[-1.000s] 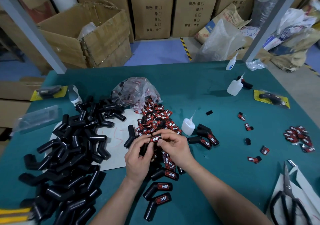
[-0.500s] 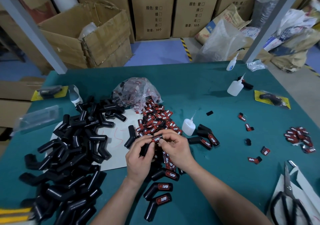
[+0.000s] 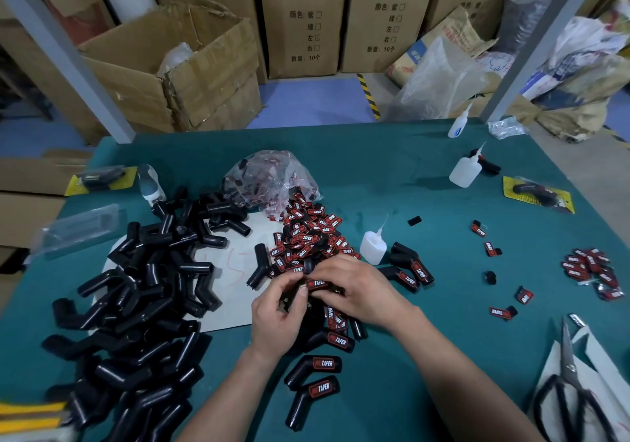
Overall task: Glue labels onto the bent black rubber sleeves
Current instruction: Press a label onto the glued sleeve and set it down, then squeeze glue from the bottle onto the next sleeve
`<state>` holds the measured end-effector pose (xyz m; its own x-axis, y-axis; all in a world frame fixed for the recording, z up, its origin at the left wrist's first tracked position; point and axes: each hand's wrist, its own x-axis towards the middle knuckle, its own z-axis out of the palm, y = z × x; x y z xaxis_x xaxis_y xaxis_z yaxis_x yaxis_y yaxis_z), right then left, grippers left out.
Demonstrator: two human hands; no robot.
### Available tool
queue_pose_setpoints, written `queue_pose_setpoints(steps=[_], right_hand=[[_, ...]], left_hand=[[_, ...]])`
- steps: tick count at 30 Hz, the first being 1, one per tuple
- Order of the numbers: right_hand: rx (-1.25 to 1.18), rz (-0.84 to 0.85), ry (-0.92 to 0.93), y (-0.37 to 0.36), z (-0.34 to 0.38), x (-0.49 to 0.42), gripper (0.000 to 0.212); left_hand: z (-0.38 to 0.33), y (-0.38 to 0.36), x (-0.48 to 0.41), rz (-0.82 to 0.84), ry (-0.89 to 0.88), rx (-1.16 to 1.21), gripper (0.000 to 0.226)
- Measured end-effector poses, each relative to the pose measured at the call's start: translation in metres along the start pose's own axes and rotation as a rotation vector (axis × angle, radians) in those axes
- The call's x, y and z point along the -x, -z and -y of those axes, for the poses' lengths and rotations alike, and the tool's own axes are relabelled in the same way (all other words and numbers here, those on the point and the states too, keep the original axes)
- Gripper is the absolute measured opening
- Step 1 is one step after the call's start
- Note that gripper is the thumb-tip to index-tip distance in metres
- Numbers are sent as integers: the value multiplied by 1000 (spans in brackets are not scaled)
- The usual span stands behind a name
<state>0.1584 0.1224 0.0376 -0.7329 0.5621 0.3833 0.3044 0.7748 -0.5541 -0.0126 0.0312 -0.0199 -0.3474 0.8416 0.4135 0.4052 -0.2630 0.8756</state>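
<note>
Centrally, "TAPER" label (image 3: 317, 284), right hand (image 3: 361, 288) pinching

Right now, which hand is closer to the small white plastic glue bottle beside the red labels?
Right. The right hand lies just in front of the small white plastic glue bottle; the left hand is farther off, on the right hand's other side.

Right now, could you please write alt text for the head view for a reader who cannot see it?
Over a green table, the left hand holds a bent black sleeve while the right hand pinches a red label onto it. Unlabelled sleeves are piled to the left; loose labels and a glue bottle sit beyond the hands.
</note>
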Motion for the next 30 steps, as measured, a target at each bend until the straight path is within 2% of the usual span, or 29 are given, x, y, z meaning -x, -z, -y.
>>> queue_pose_setpoints(steps=[3,6,8,10,12,14,17,19,20,23,26,28,30], right_hand=[[-41,240,-156,9,6,7,22],[97,466,-240,4,12,15,24],[154,509,-285,4,14,17,28],[157,515,-302,6,13,15,29],[148,497,-306,7,14,13,34],[143,404,-316,7,13,13,36],[90,99,-357,11,7,11,25],[-7,-70,-356,11,0,10,18],[-34,-126,-325,8,-2,10,18],[27,-122,-232,-11,-4,6,26],[97,-70,-204,-28,-4,7,26],[113,-77,-193,-32,-6,7,25],[148,-96,-180,-35,-8,7,24]], left_hand=[[2,11,-6,-38,-71,-194,28],[8,21,-18,-83,29,-556,31],[14,25,-23,-63,132,-739,27],[17,26,-23,-36,244,-817,32],[19,26,-21,-27,300,-821,37],[21,28,-22,-31,298,-774,34],[15,28,-18,-108,299,-506,24],[6,21,-14,-46,279,-341,24],[1,17,-11,-2,208,-332,26],[5,8,-10,100,-10,-512,24],[13,23,-29,60,101,-638,15],[19,42,-45,-15,117,-772,17],[24,56,-61,-12,127,-931,24]])
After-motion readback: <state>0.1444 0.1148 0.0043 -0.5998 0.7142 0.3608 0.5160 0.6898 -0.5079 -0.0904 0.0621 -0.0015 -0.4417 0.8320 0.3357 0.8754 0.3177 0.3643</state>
